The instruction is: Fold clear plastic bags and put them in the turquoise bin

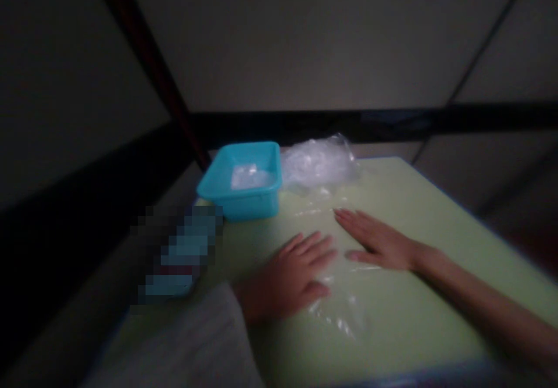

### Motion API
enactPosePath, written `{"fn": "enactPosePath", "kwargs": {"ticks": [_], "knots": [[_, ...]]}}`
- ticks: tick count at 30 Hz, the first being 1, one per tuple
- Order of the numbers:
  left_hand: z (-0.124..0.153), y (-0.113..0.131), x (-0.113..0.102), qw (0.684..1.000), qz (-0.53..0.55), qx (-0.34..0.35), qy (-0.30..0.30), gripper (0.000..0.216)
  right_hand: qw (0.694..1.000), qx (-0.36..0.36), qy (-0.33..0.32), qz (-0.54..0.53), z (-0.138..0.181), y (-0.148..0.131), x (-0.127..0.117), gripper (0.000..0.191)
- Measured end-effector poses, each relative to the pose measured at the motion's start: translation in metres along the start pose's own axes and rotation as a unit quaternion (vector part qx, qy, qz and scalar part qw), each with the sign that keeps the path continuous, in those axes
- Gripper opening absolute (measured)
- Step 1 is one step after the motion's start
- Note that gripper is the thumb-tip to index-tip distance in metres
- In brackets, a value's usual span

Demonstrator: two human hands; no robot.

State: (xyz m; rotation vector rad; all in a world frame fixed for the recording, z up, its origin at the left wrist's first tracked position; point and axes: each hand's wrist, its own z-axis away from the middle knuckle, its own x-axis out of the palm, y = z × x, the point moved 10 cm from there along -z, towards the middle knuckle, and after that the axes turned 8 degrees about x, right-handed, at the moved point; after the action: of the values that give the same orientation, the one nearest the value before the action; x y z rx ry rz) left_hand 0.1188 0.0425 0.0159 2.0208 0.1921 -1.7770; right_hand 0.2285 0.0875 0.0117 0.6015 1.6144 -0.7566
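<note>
A clear plastic bag (344, 312) lies flat on the yellow-green tabletop (418, 330), so see-through that its outline is hard to follow. My left hand (294, 274), in a grey sleeve, rests palm down at the bag's left side with its fingers spread. Over the bag's upper right part, my right hand (377, 239) lies flat, fingers stretched out and thumb apart. Neither hand grips anything. The fingertips of both hands point toward each other across a small gap.
At the table's back left stands a turquoise plastic basin (250, 206) with white or clear packets (249, 177) inside. Beside it is a crumpled heap of clear plastic bags (320, 161). A blurred-out bluish object (185, 254) lies along the left edge. Walls close in behind the table.
</note>
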Motion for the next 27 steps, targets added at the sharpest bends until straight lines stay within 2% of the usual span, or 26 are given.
{"fn": "enactPosePath", "kwargs": {"ticks": [6, 10, 14, 16, 19, 22, 27], "knots": [[0.026, -0.022, -0.005, 0.997, 0.012, -0.044, -0.057, 0.068, 0.999, 0.002, -0.028, -0.017, 0.001, -0.003, -0.004, 0.080], [0.031, -0.027, -0.012, 0.997, 0.014, -0.056, -0.044, 0.077, 0.998, -0.044, -0.011, -0.054, 0.003, -0.031, -0.021, 0.083], [0.022, -0.018, -0.023, 0.998, 0.005, -0.056, 0.018, 0.078, 0.995, -0.079, -0.024, -0.063, 0.004, -0.059, -0.020, 0.094], [0.013, -0.008, -0.028, 0.996, -0.007, -0.058, 0.066, 0.073, 0.994, -0.087, -0.031, -0.066, 0.005, -0.064, -0.014, 0.098], [-0.002, 0.010, -0.024, 0.992, -0.022, -0.077, 0.102, 0.072, 0.994, -0.080, -0.028, -0.071, 0.006, -0.061, -0.007, 0.098], [-0.015, 0.026, -0.013, 0.993, -0.027, -0.070, 0.093, 0.077, 0.994, -0.068, -0.026, -0.079, 0.007, -0.057, -0.004, 0.098], [-0.011, 0.016, -0.004, 0.993, -0.015, -0.100, 0.066, 0.086, 0.995, -0.060, -0.028, -0.077, 0.008, -0.055, -0.004, 0.098]]}}
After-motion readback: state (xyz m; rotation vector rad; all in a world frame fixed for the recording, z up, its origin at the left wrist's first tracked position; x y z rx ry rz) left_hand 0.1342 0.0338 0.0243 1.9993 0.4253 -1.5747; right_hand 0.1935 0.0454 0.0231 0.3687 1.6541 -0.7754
